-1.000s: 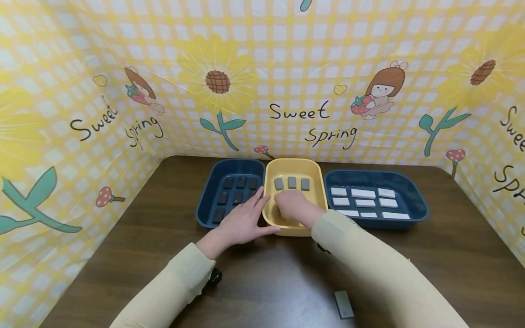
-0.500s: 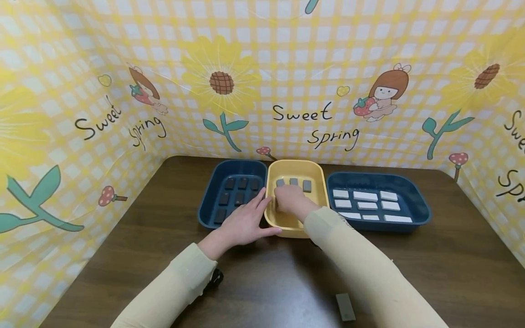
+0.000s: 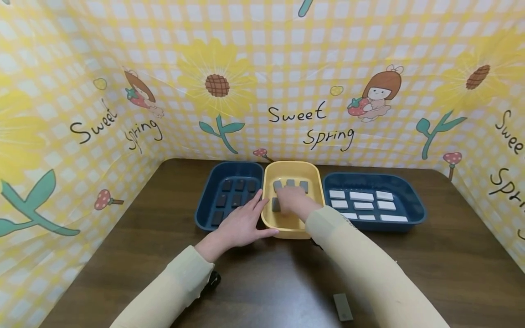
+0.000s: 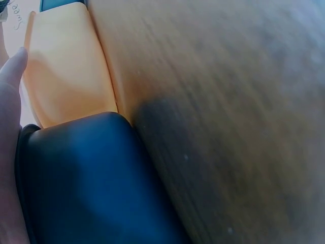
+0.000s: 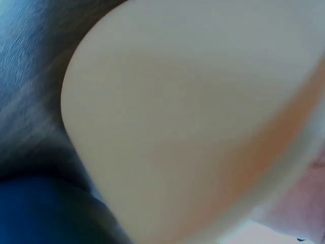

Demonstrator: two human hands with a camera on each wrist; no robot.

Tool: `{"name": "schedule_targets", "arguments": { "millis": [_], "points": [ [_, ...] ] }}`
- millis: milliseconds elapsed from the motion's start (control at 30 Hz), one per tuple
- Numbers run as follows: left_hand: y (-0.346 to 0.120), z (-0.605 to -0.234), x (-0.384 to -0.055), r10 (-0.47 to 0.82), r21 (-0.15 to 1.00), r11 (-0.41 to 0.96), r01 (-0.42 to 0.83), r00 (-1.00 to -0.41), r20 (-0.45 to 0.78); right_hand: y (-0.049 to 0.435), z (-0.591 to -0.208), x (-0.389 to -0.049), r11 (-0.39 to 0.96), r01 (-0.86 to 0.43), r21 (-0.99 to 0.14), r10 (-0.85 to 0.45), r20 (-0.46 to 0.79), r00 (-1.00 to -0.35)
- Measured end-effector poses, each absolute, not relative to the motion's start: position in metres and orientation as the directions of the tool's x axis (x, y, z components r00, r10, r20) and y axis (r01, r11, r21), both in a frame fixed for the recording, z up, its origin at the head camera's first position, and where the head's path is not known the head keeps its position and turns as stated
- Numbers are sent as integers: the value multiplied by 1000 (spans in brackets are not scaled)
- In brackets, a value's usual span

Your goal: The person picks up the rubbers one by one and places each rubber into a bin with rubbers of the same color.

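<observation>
In the head view, my left hand point(image 3: 242, 223) lies with fingers spread at the yellow tray point(image 3: 289, 233), fingertips on its left rim and thumb along the front edge. The left wrist view shows the thumb point(image 4: 12, 73) at the same rim. My right hand point(image 3: 293, 200) reaches down inside that tray, its fingertips hidden behind the hand; I cannot tell whether they pinch anything. A grey block point(image 3: 275, 204) lies just left of the hand. Behind it is a row of grey blocks, one of them at the right end point(image 3: 303, 187). The tray wall fills most of the right wrist view.
Left of the yellow tray stands a dark blue tray point(image 3: 203, 200) with rows of black blocks point(image 3: 221, 201). Another blue tray point(image 3: 414, 205) on the right holds rows of white blocks point(image 3: 362, 197). One loose grey block point(image 3: 342, 307) lies near the table's front.
My right hand has shifted slightly within the yellow tray, and a grey block now shows at its left side. The left hand stays in place. The head view has shifted a little.
</observation>
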State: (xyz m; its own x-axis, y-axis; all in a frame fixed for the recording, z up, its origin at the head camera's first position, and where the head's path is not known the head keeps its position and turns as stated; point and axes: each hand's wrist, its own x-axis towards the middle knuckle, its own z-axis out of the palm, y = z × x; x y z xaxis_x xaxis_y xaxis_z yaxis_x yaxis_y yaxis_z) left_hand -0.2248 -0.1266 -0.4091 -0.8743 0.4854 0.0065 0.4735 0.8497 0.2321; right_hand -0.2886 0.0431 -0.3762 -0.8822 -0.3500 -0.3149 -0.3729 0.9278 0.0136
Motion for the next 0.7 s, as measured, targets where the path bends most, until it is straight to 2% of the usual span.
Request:
{"name": "schedule_targets", "arguments": {
  "millis": [267, 500, 700],
  "points": [
    [-126, -408, -225, 475, 253, 850, 461, -880, 7, 54, -355, -270, 895, -441, 65, -401, -316, -860],
    [-126, -408, -224, 457, 264, 858, 441, -890, 3, 74, -341, -248, 821, -551, 149, -516, -219, -828],
    [-125, -408, -223, 453, 265, 861, 435, -892, -7, 99, -338, -226, 812, -573, 114, -558, -140, -818]
  ]
}}
